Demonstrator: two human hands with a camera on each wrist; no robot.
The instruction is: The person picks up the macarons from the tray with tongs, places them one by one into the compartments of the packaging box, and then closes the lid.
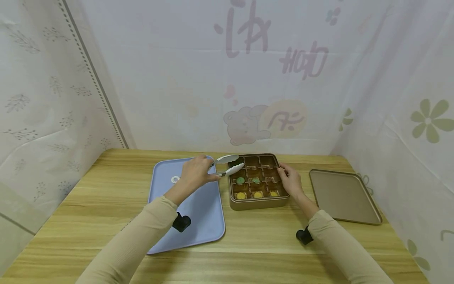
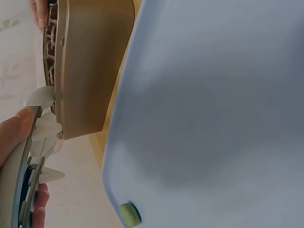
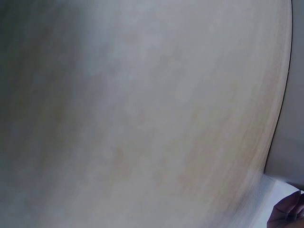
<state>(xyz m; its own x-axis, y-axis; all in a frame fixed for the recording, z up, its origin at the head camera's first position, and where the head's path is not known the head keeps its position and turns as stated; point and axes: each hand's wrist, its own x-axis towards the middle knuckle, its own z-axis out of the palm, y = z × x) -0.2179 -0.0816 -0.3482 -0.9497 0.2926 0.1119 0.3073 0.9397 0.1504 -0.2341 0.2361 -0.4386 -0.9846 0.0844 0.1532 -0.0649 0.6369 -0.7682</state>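
The left hand is curled round a pair of white tongs, whose two tips stand slightly apart over the far-left corner of a gold tin. The right hand rests on the tin's right rim with its fingers bent over the edge, steadying it. The tin stands on the wooden desk and is divided into small brown compartments; the near row holds three yellow pieces, and the row behind it two green ones. The rest look empty.

To do this step well, the tongs would best come straight down into one compartment, tips clear of the dividers, while the right hand stops the tin sliding.

The head view alone shows the whole layout: a pale blue tray just left of the tin, under the left forearm, and a flat gold lid lying apart to the right. The left wrist view adds a close look at the tong tips against the tin's side wall, and a small green round thing on the blue tray. The right wrist view is a blur, with only fingertips at one corner.
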